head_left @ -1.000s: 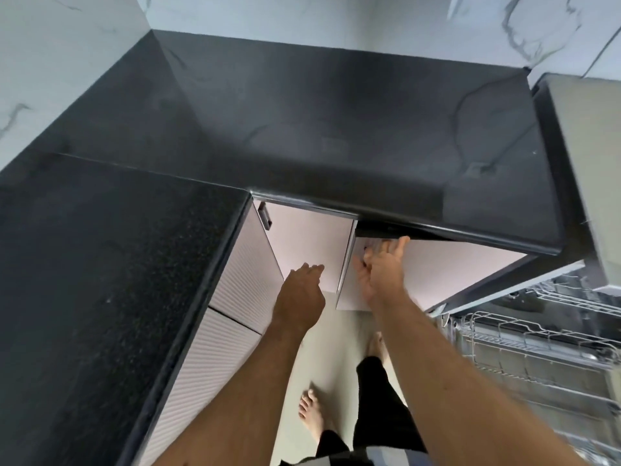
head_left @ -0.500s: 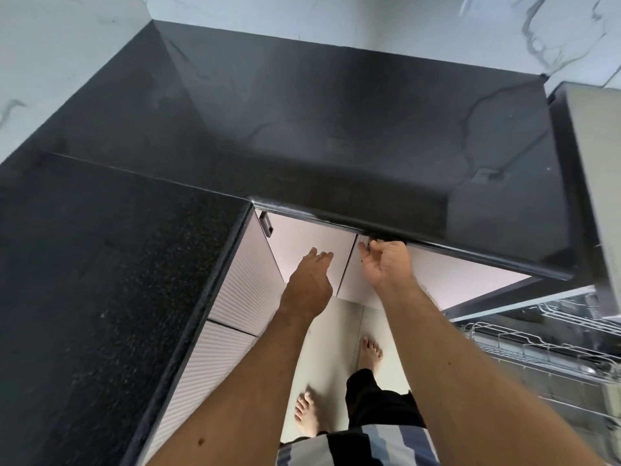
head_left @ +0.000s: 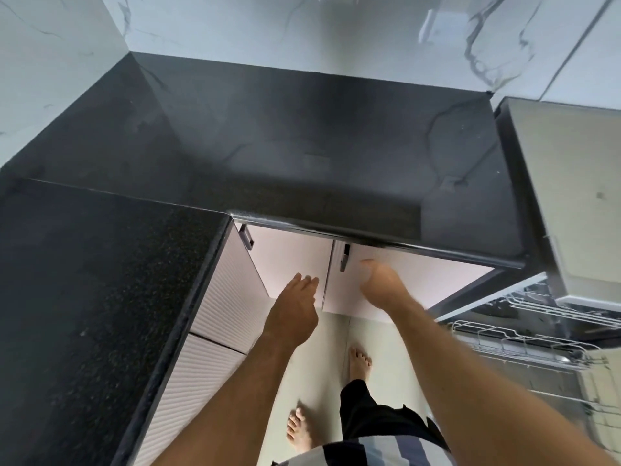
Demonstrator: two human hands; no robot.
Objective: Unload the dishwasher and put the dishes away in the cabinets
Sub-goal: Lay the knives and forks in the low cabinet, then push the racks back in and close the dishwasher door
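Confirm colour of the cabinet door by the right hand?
Pale pink, plain cabinet door, clearest in the head view.

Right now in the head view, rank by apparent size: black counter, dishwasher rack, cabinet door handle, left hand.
1. black counter
2. dishwasher rack, partly cut off by the frame
3. left hand, nearer the camera, so unsure
4. cabinet door handle

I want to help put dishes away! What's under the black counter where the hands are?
Under the black counter are two pink cabinet doors, both shut, with dark handles. What is inside them is hidden.
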